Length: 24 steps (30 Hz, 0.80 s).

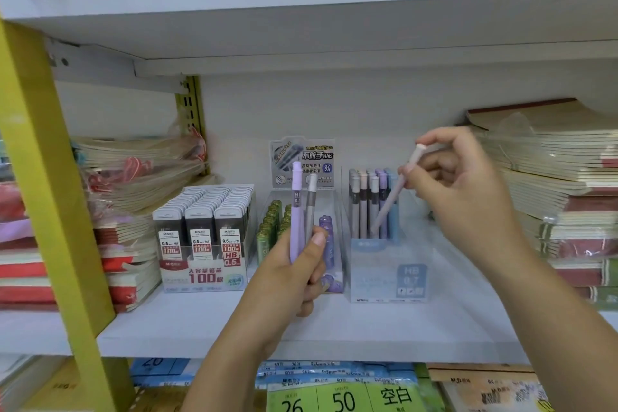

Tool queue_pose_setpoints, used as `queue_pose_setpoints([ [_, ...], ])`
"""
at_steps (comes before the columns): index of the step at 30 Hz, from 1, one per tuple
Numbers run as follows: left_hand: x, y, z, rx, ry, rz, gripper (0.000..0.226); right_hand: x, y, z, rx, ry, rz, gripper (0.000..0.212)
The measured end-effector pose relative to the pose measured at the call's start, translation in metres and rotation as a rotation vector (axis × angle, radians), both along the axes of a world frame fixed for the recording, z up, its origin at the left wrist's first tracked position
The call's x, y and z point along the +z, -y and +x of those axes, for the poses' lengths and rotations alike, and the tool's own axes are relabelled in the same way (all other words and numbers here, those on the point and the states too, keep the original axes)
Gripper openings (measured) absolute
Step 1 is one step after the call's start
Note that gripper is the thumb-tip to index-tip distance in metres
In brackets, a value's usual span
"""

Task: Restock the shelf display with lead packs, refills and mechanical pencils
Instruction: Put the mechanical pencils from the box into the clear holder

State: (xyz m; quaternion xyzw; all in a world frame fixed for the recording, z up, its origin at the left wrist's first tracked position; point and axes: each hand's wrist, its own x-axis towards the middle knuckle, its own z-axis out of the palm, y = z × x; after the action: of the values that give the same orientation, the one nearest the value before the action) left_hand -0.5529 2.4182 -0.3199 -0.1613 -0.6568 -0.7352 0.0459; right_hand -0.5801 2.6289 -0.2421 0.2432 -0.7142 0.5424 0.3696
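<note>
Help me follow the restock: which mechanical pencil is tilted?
The pale pink pencil pinched by the right hand: it slants toward the clear display box, while the boxed pencils and the two pencils in the left hand stand upright.

2 hands in play! Left hand [294,278] has 2 mechanical pencils: 1 purple pencil [296,211], 1 grey pencil [311,197]. Right hand [461,184] has 1 pink pencil [398,191]. On the shelf [334,328], 3 display boxes: 1 lead pack box [204,274] showing 3 rows, 1 refill box [302,157], 1 pencil box [388,274], pencils inside too crowded to count.
</note>
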Motion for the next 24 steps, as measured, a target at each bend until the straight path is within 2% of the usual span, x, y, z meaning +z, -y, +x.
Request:
queue_pose_setpoints([
  [3,-0.001,-0.001,-0.001,-0.004,0.007,0.007,0.041,-0.011,0.007,-0.011,-0.046,0.013,0.112,0.027],
  [6,-0.002,0.000,-0.001,-0.003,0.013,-0.004,0.035,-0.019,0.010,-0.017,-0.094,0.006,0.190,0.027],
  [14,-0.002,0.002,0.000,0.002,0.014,-0.011,0.032,-0.021,0.011,-0.021,-0.169,-0.051,0.286,0.032],
  [19,-0.001,0.002,0.001,0.002,0.001,-0.026,0.030,-0.022,0.013,-0.023,-0.192,-0.042,0.336,0.027],
  [24,0.000,0.000,0.004,-0.002,-0.017,-0.030,0.032,-0.018,0.011,-0.025,-0.363,-0.101,0.502,0.021],
])
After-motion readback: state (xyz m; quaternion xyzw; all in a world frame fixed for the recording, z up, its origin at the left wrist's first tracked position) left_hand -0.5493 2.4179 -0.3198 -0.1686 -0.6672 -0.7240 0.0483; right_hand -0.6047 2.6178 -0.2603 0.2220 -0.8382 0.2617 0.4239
